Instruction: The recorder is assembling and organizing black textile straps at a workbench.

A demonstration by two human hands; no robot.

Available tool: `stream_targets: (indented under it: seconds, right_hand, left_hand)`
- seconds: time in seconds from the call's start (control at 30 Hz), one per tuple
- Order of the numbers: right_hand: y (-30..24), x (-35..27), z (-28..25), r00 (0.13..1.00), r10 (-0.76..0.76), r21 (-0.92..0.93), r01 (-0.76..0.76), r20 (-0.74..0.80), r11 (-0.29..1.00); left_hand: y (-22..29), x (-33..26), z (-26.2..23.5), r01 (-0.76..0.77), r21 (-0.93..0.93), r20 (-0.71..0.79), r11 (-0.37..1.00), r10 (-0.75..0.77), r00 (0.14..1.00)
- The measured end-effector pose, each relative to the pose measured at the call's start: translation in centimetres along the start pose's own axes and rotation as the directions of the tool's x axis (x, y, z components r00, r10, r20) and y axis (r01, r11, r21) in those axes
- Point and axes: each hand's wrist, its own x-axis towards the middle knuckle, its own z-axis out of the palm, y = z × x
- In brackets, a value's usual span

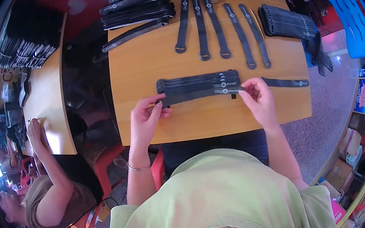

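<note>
Across the front of the wooden table lies a stack of black hook-and-loop straps (187, 81), fanned in overlapping rows. One black strap (192, 96) with pale lettering is stretched level along the stack's near edge. My left hand (149, 117) pinches this strap's left end between thumb and fingers. Its right end, beside the printed part, is between the thumb and forefinger of my right hand (257, 101). Another single strap (284, 82) rests on the table just beyond my right hand, its near end partly hidden behind the fingers.
Several loose straps (201, 28) with buckle loops lie farther back on the table (141, 69). Strap bundles (287, 22) stand at the back right, more piles (137, 15) at the back left. Another person (56, 191) sits at a side table (53, 101) on the left.
</note>
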Motion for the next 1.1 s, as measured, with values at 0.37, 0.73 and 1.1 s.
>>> stream_targets:
  seconds: [0.37, 0.73, 1.1]
  right_hand:
    - [0.8, 0.1, 0.0, 0.999, -0.033, -0.054, 0.031, -0.039, 0.998]
    - [0.7, 0.5, 0.6, 0.994, -0.055, -0.116, 0.044, -0.09, 0.992]
    - [0.8, 0.6, 0.6, 0.994, -0.017, -0.149, 0.001, -0.108, 0.989]
  left_hand:
    - [-1.3, 1.1, -0.3, -0.042, 0.073, -0.101, 0.996, 0.049, 0.994]
    - [-1.6, 1.9, 0.1, -0.077, 0.171, -0.175, 0.982, 0.107, 0.979]
    - [-2.3, 2.2, 0.0, -0.108, 0.175, -0.183, 0.979, 0.14, 0.973]
